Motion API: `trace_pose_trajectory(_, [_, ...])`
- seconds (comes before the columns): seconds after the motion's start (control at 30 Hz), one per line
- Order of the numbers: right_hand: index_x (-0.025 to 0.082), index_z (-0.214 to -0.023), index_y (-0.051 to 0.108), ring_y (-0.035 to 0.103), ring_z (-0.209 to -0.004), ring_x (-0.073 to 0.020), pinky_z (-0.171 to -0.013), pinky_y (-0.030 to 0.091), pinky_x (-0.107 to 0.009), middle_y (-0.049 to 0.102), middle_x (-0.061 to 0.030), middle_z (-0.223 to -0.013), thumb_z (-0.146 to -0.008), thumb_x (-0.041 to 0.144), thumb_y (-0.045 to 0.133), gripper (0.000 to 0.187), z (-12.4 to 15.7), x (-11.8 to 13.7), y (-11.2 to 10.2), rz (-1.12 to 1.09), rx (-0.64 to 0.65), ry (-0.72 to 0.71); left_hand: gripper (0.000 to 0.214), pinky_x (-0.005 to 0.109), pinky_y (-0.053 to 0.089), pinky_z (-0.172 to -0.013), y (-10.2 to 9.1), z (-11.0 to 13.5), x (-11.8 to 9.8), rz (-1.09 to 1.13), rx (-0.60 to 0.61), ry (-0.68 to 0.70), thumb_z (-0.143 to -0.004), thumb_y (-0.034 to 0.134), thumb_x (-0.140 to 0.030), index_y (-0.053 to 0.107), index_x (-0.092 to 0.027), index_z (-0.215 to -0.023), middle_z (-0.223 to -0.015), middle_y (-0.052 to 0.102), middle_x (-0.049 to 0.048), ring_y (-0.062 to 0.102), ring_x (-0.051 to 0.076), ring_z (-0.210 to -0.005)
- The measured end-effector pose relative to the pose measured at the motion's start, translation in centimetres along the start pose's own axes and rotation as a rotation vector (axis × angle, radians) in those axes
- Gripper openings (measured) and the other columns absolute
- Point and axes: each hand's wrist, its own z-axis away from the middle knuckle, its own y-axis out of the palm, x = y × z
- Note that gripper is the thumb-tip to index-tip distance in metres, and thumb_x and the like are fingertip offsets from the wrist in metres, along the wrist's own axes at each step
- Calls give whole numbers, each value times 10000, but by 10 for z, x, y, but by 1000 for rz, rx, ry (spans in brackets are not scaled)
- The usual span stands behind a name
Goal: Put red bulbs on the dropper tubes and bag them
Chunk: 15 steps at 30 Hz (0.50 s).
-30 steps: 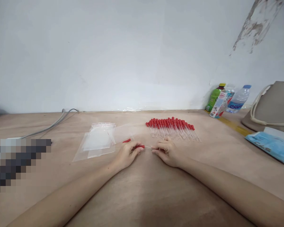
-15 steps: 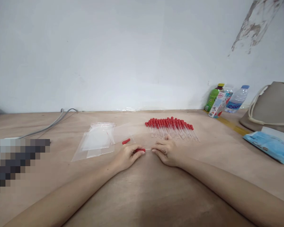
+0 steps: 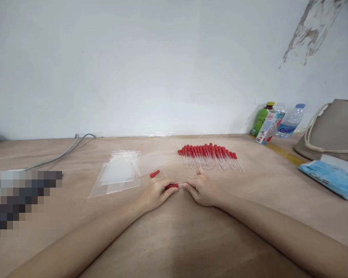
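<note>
My left hand [image 3: 156, 192] pinches the red rubber bulb [image 3: 172, 186] of a dropper low over the wooden table [image 3: 174, 239]. My right hand [image 3: 200, 188] pinches the thin clear glass tube of the same dropper; the fingertips of both hands nearly meet. A row of several red-capped glass droppers [image 3: 210, 156] lies just beyond my right hand. One loose red bulb [image 3: 154, 173] rests on the table beyond my left hand, beside a pile of clear zip bags [image 3: 118, 173].
At the back right stand a green bottle [image 3: 261, 119], a labelled bottle [image 3: 269, 126] and a water bottle [image 3: 290, 121]. A beige bag [image 3: 333, 131] and a blue tissue pack [image 3: 332, 178] lie at the right edge. A grey cable [image 3: 60, 154] runs along the left.
My hands have drawn closer together, and the clear tube showing between them has shortened. The view has shifted slightly; nothing else on the table moved.
</note>
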Motion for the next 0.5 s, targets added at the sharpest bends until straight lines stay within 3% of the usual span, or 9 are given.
trace_pose_trajectory(0.17, [170, -667, 552, 463, -552, -101, -698, 269, -293, 609, -1, -638, -854, 212, 345, 282, -5, 6, -13, -18, 47, 37, 177, 261, 444, -680, -2, -1, 0, -38, -58, 33, -830, 458, -281, 596, -192, -896, -787, 644, 16, 572, 127, -682])
trace_pose_trajectory(0.27, [184, -722, 604, 502, -572, -109, -692, 314, -285, 635, -3, -665, -800, 168, 398, 221, -10, 5, -29, -98, 105, 91, 207, 297, 439, -746, -7, -2, 6, -69, -133, 36, -815, 481, -298, 560, -196, -978, -883, 619, 42, 557, 162, -809])
trace_pose_trajectory(0.4, [192, -723, 641, 549, -594, -120, -578, 362, -231, 649, -4, -684, -739, 221, 460, 184, -23, -13, -41, -311, 120, 313, 257, 350, 410, -823, -16, -3, 23, -222, -314, -68, -790, 504, -335, 527, -197, -1006, -985, 557, 69, 497, 214, -942])
trace_pose_trajectory(0.5, [176, -633, 631, 555, -569, -127, -552, 372, -226, 637, -17, -625, -714, 293, 487, 203, -40, -30, -36, -360, 23, 539, 260, 368, 403, -829, -18, -1, 37, -343, -333, -157, -778, 509, -334, 520, -192, -996, -976, 525, 73, 479, 231, -947])
